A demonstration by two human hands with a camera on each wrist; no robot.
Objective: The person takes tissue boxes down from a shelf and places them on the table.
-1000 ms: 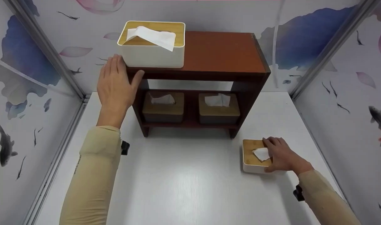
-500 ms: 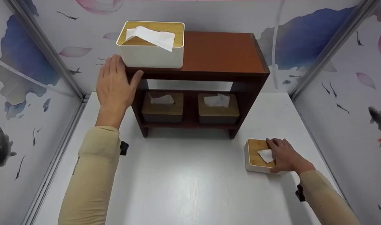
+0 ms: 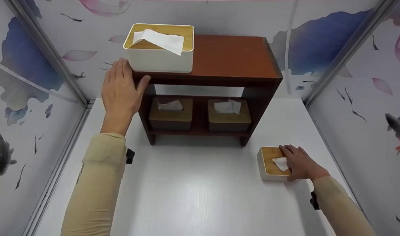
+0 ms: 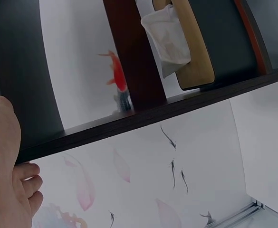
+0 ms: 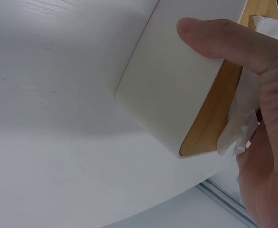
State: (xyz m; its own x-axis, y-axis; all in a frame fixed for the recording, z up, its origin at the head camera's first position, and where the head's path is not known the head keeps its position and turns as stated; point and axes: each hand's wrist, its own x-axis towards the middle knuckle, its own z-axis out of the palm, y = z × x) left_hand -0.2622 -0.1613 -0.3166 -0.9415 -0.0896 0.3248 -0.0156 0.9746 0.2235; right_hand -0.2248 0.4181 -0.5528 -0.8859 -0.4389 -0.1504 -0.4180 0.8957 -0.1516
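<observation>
White rectangular tissue box with a pale wooden lid [image 3: 270,167] sits on the white worktop [image 3: 200,186], to the right of the reddish-brown wooden shelf unit [image 3: 236,57] and nearer the person. Across it lies the right hand [image 3: 301,164], its grip clamped on the box: the thumb presses one side wall (plain in the right wrist view), while the palm covers part of the lid and its white tissue [image 3: 280,163]. At the shelf unit's upper left corner, the left hand [image 3: 121,90] rests against the side, fingers straight and thumb spread apart from them. Just beside its fingertips, a second white box with a wooden lid [image 3: 159,61] stands on top of the unit. Two shaded tissue boxes [image 3: 170,116] stand side by side, apart, on the lower shelf [image 3: 200,126].
</observation>
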